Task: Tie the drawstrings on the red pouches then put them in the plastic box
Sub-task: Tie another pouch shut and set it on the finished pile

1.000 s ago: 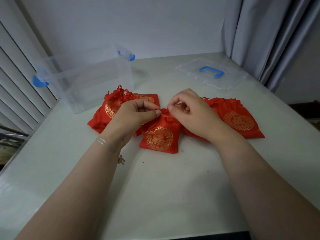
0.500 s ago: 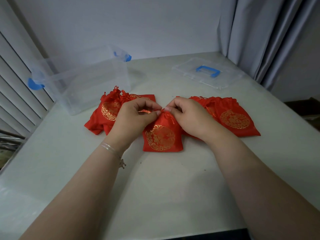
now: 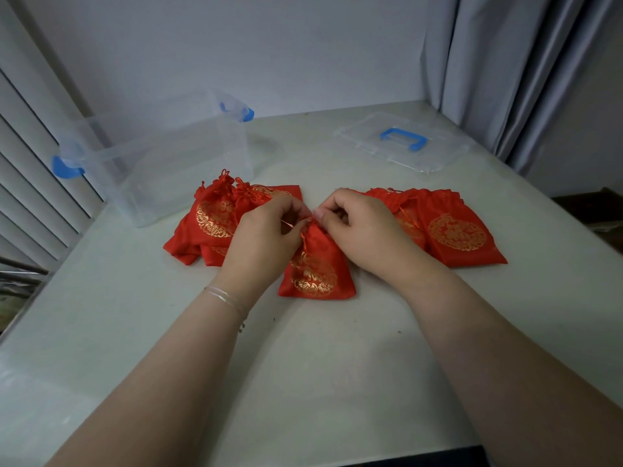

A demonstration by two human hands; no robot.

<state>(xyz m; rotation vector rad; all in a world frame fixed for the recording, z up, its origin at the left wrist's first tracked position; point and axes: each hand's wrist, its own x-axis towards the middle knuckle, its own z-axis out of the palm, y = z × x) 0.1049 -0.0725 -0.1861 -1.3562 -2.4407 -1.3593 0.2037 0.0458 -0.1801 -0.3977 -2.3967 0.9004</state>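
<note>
**One pouch mid-tie, box not loaded yet**

Both hands are on the middle pouch (image 3: 315, 267), which lies flat on the table (image 3: 303, 382) right in front of us. Our left hand (image 3: 266, 237) and right hand (image 3: 362, 230) meet at its gathered neck, fingers curled in — each looks to be pinching the thin drawstring (image 3: 292, 224), though the right hand's hold is mostly hidden behind its own knuckles.

So we'd call this the tying step, with the knot not clearly finished. Left of us sits a small pile (image 3: 219, 224) of pouches with cinched, tasselled tops; on the right are two more (image 3: 448, 227) lying flat, probably still waiting.

The clear box (image 3: 161, 163) stands open at the back left, nothing red inside as far as we can tell, and its lid (image 3: 401, 144) lies well apart at the back right.

Next move, we reckon — pull the cords snug, then carry the pouch over the pile to the box.
</note>
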